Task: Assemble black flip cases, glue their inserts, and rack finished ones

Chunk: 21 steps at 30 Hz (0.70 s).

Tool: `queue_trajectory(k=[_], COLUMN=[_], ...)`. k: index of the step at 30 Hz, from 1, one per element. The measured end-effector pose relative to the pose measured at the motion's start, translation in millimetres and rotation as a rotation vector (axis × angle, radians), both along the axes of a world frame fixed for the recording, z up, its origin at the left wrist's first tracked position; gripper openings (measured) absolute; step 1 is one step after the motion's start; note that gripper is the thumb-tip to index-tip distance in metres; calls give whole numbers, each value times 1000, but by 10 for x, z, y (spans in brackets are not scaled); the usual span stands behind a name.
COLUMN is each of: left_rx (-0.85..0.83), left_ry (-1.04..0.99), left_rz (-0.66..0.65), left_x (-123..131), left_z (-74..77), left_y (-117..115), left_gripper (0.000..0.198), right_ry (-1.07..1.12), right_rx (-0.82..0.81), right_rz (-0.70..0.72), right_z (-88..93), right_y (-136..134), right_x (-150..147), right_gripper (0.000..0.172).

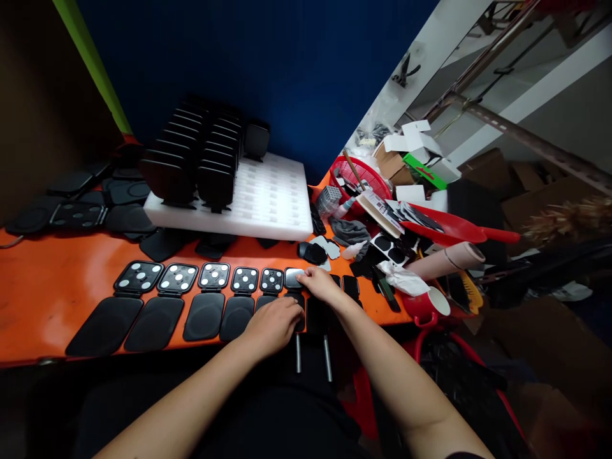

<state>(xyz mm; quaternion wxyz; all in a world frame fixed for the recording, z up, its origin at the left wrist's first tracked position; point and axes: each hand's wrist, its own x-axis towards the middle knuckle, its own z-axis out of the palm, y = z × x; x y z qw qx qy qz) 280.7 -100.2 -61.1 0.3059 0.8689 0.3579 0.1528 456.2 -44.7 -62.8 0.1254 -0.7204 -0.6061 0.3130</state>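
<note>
On the orange table (pixel 29 274) lies a row of hinged black square pieces, opened flat; several upper halves, such as one opened piece (pixel 213 276), carry light round dots. At the row's right part, a shiny silver square plate (pixel 293 278) covers the upper half of one piece. My right hand (pixel 319 284) has its fingers closed at that plate's right edge. Curled over the black lower half (pixel 299 310) of this same piece is my left hand (pixel 275 323), its fingertips at the right side. Parts of the piece are hidden under both hands.
Behind the row, a white foam block (pixel 272 191) bears standing black square pieces (pixel 215 166). More black pieces (pixel 76 213) lie at left. To the right are a red basket (pixel 366 175), a red dustpan-like scoop (pixel 449 226), a red mug (pixel 430 306) and clutter.
</note>
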Motion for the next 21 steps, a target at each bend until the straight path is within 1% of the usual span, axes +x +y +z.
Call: queue_trajectory(k=[4, 9, 11, 14, 15, 16, 19, 21], left_rx=[2, 4, 5, 4, 2, -1, -16, -28], left_ry=[-5, -19, -27, -41, -46, -53, -78, -92], left_rz=[0, 5, 6, 10, 12, 14, 20, 20], left_x=[-3, -2, -5, -12, -13, -13, -9, -7], left_z=[6, 5, 2, -5, -8, -11, -19, -14], left_y=[1, -1, -5, -7, -6, -3, 5, -1], left_gripper=[21, 21, 21, 19, 19, 19, 19, 18], right_ry=[-54, -166, -223, -330, -345, -345, -279, -222], right_rx=[-10, -13, -3, 38, 62, 87, 145, 197], right_rz=[58, 141, 143, 130, 141, 161, 233, 294], right_z=[15, 152, 204, 259, 273, 287, 311, 298], right_y=[29, 84, 102, 88, 64, 27, -147, -286], right_x=[7, -64, -97, -91, -69, -39, 66, 112], right_gripper=[28, 31, 34, 46, 47, 44, 27, 30])
